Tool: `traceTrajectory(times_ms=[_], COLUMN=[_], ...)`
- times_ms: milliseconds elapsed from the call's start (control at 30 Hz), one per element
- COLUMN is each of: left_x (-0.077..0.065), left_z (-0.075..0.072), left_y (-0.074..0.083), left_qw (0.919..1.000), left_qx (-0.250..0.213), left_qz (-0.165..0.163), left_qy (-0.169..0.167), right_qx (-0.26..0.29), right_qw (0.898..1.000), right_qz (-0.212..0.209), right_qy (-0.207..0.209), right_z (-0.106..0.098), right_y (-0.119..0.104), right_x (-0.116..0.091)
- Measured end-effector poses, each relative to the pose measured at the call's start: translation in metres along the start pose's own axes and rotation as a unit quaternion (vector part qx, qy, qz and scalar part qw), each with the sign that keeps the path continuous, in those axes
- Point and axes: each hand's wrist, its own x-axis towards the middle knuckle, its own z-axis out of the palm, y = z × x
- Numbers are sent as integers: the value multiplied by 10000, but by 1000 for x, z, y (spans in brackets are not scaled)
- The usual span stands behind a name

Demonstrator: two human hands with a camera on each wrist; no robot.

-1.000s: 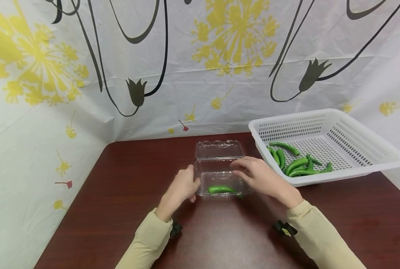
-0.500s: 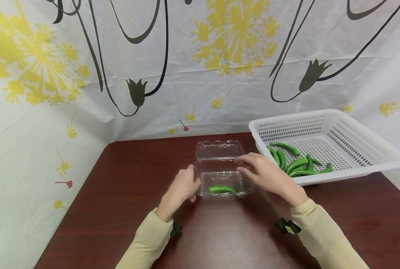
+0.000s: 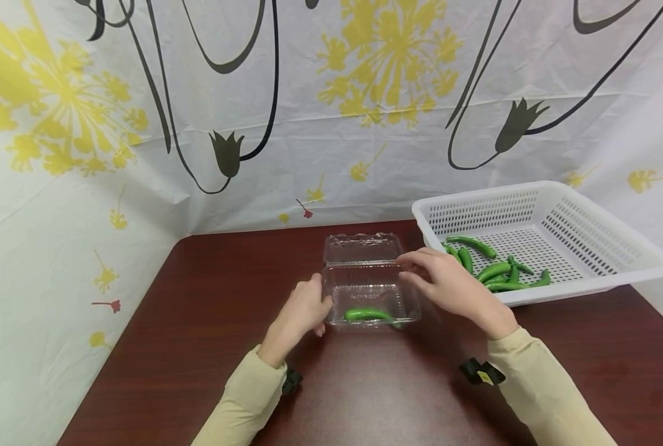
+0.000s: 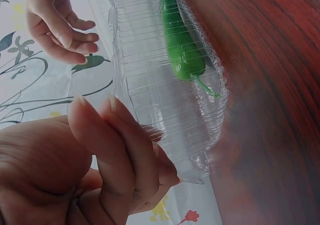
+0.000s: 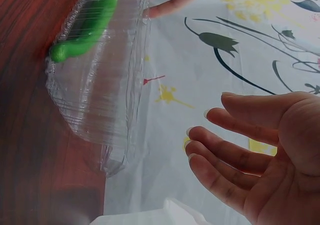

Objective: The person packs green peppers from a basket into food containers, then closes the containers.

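A clear plastic clamshell box point(image 3: 364, 279) lies with its lid point(image 3: 363, 249) raised toward the wall. One green chili pepper point(image 3: 367, 314) rests inside, along the near side. At the box's left end, my left hand point(image 3: 303, 303) holds the edge with bent fingers; the left wrist view point(image 4: 120, 155) shows its fingers against the plastic, though part of the contact is hidden. My right hand point(image 3: 439, 282) hovers over the right end of the box, its fingers loosely bent with nothing between them. From the right wrist view, the right hand point(image 5: 250, 150) is apart from the box.
A white perforated basket point(image 3: 604, 291) stands at the right, close to the right hand. Several green chili peppers point(image 3: 493, 271) lie in its left part. The dark reddish table point(image 3: 225, 297) meets a patterned cloth point(image 3: 309, 155) at the back.
My right hand has drawn back to the right, from over the box toward the basket. The left hand, the box and the pepper in it have stayed put.
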Motion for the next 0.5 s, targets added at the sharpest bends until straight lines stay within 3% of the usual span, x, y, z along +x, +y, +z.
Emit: traceTrajectory(times_ms=[500], left_x=[0], left_z=[1], left_y=[0], left_qw=[10000], left_qx=[-34], left_qz=[2], left_qy=[46], right_qx=[226], right_qw=[9993], right_qz=[297], right_qy=[-33], right_z=[-9], right_y=[5], right_x=[-2])
